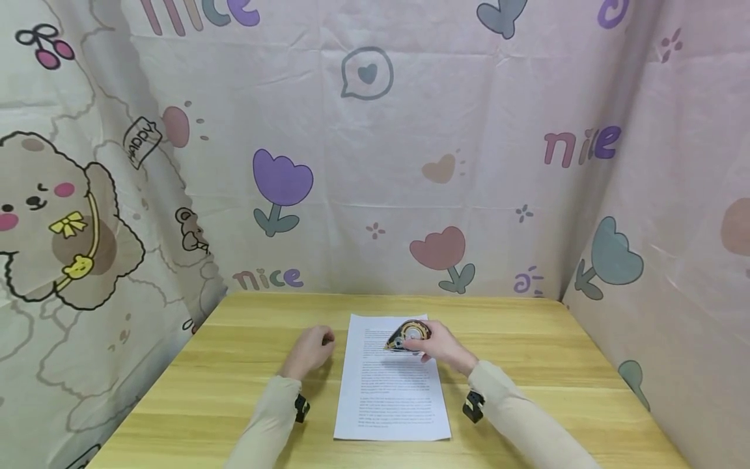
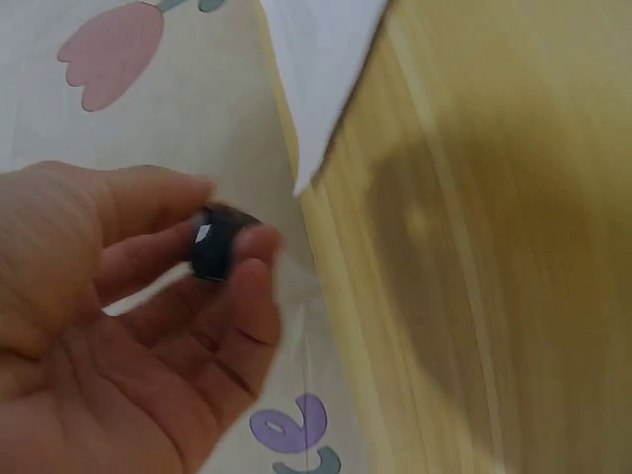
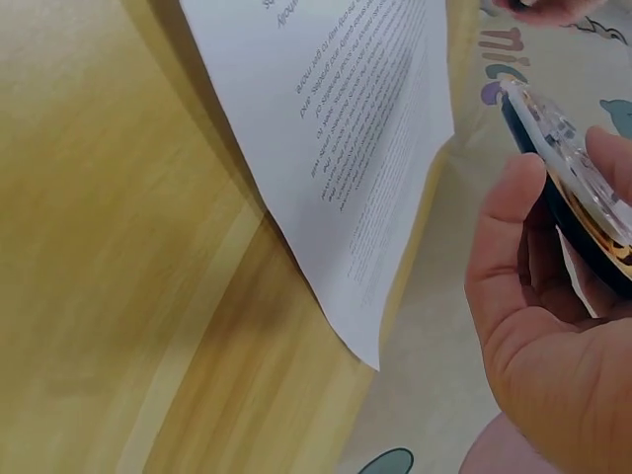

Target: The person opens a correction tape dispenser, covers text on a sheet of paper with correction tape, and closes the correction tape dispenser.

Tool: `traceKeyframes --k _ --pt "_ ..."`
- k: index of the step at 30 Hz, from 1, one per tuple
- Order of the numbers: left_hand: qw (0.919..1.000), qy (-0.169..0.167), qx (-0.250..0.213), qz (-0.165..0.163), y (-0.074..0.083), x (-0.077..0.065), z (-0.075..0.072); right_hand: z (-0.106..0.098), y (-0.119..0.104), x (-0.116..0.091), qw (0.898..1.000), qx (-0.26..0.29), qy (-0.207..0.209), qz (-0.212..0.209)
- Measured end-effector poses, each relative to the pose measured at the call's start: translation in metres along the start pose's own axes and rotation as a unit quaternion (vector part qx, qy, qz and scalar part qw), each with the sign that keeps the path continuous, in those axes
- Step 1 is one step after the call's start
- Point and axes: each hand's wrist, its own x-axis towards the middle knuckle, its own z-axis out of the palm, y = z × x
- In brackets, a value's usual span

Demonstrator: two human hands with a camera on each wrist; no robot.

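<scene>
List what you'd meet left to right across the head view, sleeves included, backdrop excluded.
Left sleeve → left hand → correction-tape dispenser → right hand → right sleeve. Printed sheet omitted: it spans behind the dispenser.

Soft, even light fills the head view; below my right hand (image 1: 442, 343) a faint shadow greys the paper (image 1: 394, 418), its print too small to read there. Beside my left hand (image 2: 118, 370), in its slightly blurred wrist view, a broad, soft-edged shadow darkens the table (image 2: 533, 296).

Head view high, wrist views close; paper (image 1: 391, 384) shared.
</scene>
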Motion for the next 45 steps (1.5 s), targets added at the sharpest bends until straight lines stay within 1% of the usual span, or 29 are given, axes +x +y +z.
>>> traceKeyframes --k 3,5,8,12,19,26,32,37,42,45 --pt "0.9991 -0.018 0.029 -0.025 -0.007 -0.004 -0.001 0.001 0.002 -0.001 1.000 -0.001 0.000 0.001" --pt "0.9983 -0.023 0.040 -0.035 -0.011 -0.005 -0.002 0.001 0.003 -0.001 1.000 -0.002 0.000 0.002" --pt "0.9972 -0.013 0.066 -0.033 -0.017 -0.005 -0.002 0.002 0.003 -0.001 1.000 -0.003 0.000 -0.001" --pt "0.9955 -0.006 0.091 -0.028 -0.021 -0.005 -0.005 0.002 0.002 0.000 1.000 -0.005 -0.002 -0.009" --pt "0.9942 -0.014 0.102 -0.032 -0.023 -0.008 -0.008 0.002 0.001 0.002 1.000 -0.010 -0.001 -0.012" --pt "0.9931 -0.013 0.103 -0.055 -0.029 -0.009 -0.004 0.003 0.003 0.004 1.000 -0.010 0.002 -0.012" --pt "0.9920 -0.019 0.103 -0.070 -0.028 -0.010 -0.003 0.004 0.006 0.006 1.000 -0.015 0.010 -0.008" --pt "0.9881 -0.012 0.125 -0.088 -0.024 -0.007 -0.004 0.004 0.009 0.011 0.999 -0.024 0.022 -0.008" --pt "0.9865 -0.016 0.126 -0.103 -0.016 -0.003 -0.003 0.003 0.009 0.016 0.999 -0.030 0.033 -0.005" --pt "0.9872 -0.012 0.121 -0.103 -0.009 0.000 -0.001 0.003 0.009 0.018 0.999 -0.028 0.039 -0.002"
